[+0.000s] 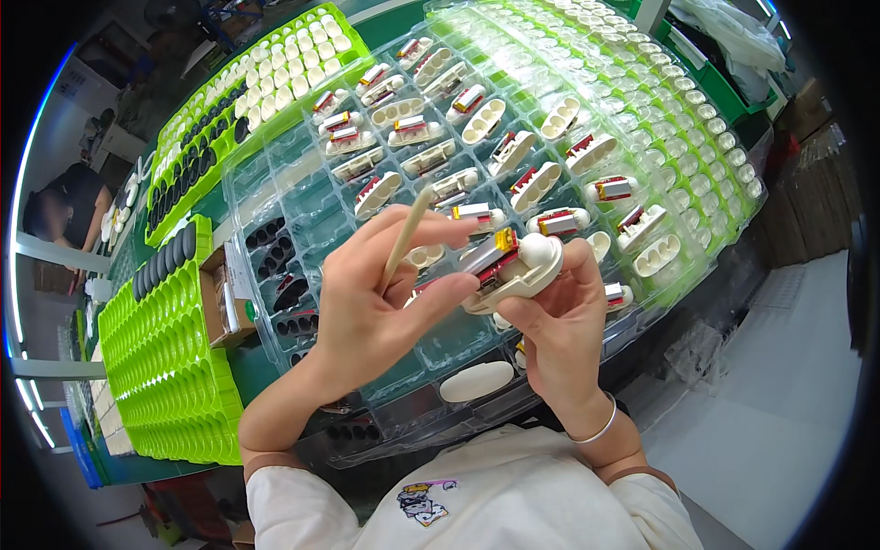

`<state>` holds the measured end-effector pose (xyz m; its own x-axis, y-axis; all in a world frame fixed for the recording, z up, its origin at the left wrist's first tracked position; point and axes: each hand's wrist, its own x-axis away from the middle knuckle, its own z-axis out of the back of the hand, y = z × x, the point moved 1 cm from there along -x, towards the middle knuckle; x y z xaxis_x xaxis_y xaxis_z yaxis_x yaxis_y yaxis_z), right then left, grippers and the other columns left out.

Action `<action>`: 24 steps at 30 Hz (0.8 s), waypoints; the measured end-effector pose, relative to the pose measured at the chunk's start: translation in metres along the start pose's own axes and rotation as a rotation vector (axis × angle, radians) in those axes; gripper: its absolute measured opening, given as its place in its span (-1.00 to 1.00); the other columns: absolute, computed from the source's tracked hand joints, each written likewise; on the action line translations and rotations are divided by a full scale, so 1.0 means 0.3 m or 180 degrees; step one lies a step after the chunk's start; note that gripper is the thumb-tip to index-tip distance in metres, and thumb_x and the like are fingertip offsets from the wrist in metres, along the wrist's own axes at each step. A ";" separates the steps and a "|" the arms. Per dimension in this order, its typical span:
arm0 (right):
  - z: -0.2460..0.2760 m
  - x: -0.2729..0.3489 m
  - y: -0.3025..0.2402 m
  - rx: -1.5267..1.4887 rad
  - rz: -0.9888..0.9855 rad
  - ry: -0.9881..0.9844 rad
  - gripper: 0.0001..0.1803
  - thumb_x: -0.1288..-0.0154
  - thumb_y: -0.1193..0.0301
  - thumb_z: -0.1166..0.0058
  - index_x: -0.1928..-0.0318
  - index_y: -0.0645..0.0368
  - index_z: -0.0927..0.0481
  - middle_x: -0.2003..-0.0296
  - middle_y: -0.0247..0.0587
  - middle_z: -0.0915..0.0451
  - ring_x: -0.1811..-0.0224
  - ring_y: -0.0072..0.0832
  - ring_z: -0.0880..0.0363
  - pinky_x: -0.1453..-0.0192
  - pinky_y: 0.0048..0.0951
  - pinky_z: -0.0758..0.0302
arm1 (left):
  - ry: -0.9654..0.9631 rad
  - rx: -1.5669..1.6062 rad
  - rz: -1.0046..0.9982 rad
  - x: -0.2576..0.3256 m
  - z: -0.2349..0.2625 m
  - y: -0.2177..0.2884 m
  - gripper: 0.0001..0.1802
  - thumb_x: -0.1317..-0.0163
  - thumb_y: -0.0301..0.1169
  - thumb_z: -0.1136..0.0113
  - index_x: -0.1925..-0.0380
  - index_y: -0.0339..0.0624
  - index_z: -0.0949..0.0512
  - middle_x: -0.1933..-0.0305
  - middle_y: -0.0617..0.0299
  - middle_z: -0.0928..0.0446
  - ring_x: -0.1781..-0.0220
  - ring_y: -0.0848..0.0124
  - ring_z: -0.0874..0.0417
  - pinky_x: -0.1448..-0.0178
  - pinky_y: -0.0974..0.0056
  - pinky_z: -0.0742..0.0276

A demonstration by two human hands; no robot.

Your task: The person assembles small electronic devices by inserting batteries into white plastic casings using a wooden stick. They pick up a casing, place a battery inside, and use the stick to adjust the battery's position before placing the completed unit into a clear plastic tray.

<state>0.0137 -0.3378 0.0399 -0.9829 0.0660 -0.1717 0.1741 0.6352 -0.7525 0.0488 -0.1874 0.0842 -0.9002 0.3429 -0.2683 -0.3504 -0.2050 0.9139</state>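
Observation:
My right hand [566, 344] is closed around an oval white plastic housing [532, 284], raised above the tray. A small part in silver, red and yellow [495, 254] sits in the housing, beside a round white knob. My left hand [362, 293] grips a thin tan wooden stick [408, 236], which points upward between its fingers. The left thumb and forefinger reach to the left end of the housing, the thumb at its edge. Whether they also pinch the small part cannot be made out.
Beneath my hands lies a clear compartment tray [312, 206] with many similar white housings and some black ones. Green trays [170, 344] stand at the left. Clear domed pieces [678, 137] fill stacked trays at the right. A cardboard box [227, 298] and a person [69, 211] are further left.

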 end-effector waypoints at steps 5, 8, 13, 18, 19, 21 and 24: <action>0.006 -0.001 -0.005 0.0128 -0.0047 0.0031 -0.63 0.11 0.73 -0.15 0.30 0.18 -0.31 0.26 -0.28 -0.42 0.11 -0.54 -0.43 0.02 -0.48 -0.46 | -0.0146 -0.0257 -0.0330 0.007 0.008 0.019 -0.67 0.13 -0.48 -0.29 0.26 -0.19 -0.54 0.26 0.26 -0.50 0.65 0.76 -0.25 0.69 0.59 -0.02; 0.021 -0.009 0.003 0.0199 -0.0035 0.0140 -0.61 0.12 0.73 -0.16 0.28 0.18 -0.31 0.27 -0.28 -0.43 0.13 -0.55 -0.43 0.05 -0.49 -0.48 | -0.0094 -0.0419 -0.0489 0.003 0.008 0.028 -0.69 0.14 -0.46 -0.30 0.30 -0.20 -0.55 0.32 0.27 -0.50 0.67 0.73 -0.20 0.69 0.57 0.00; 0.006 -0.010 -0.030 0.0637 0.0193 -0.0206 -0.60 0.14 0.71 -0.18 0.24 0.21 -0.39 0.26 -0.27 -0.44 0.16 -0.53 -0.45 0.11 -0.50 -0.49 | -0.0489 0.0300 0.0528 -0.006 0.033 0.018 -0.62 0.04 -0.52 -0.19 0.16 -0.31 -0.41 0.28 0.24 -0.48 0.64 0.81 -0.27 0.65 0.69 -0.08; -0.034 -0.016 -0.085 0.3439 0.0767 -0.1534 -0.61 0.30 0.65 -0.22 0.31 0.14 -0.55 0.37 -0.25 -0.50 0.32 -0.42 -0.48 0.24 -0.49 -0.44 | -0.0161 -0.0496 0.0627 -0.045 0.136 -0.007 -0.79 0.03 -0.43 -0.21 0.36 -0.27 -0.51 0.45 0.34 -0.46 0.53 0.77 -0.34 0.61 0.64 -0.11; -0.032 -0.006 -0.064 0.3591 0.0723 -0.1844 -0.62 0.33 0.64 -0.23 0.33 0.15 -0.56 0.36 -0.27 -0.51 0.35 -0.41 -0.48 0.23 -0.49 -0.44 | -0.0333 -0.0917 0.0727 -0.048 0.141 -0.012 -0.84 0.04 -0.43 -0.22 0.44 -0.26 -0.54 0.52 0.36 -0.47 0.54 0.73 -0.35 0.59 0.59 -0.15; -0.046 -0.003 -0.043 0.3879 0.0701 -0.2331 -0.68 0.22 0.59 -0.15 0.31 0.13 -0.53 0.34 -0.30 -0.48 0.31 -0.40 -0.47 0.26 -0.45 -0.44 | -0.0705 -0.1459 0.0487 -0.033 0.132 -0.056 -0.87 0.09 -0.44 -0.23 0.51 -0.24 -0.54 0.60 0.30 -0.47 0.56 0.58 -0.41 0.54 0.47 -0.23; -0.048 0.002 -0.013 0.4255 0.0419 -0.2801 -0.76 0.10 0.53 -0.03 0.30 0.16 -0.47 0.30 -0.30 -0.43 0.17 -0.37 -0.42 0.16 -0.43 -0.42 | -0.1050 -0.1918 0.0431 -0.018 0.119 -0.101 -0.89 0.15 -0.44 -0.23 0.57 -0.22 -0.55 0.63 0.19 -0.46 0.56 0.34 -0.45 0.45 0.30 -0.31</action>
<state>0.0115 -0.3291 0.0518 -0.7019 -0.6785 -0.2168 0.6393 -0.4659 -0.6117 0.0735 -0.1503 0.0688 -0.8541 0.5192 0.0297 -0.4086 -0.7055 0.5791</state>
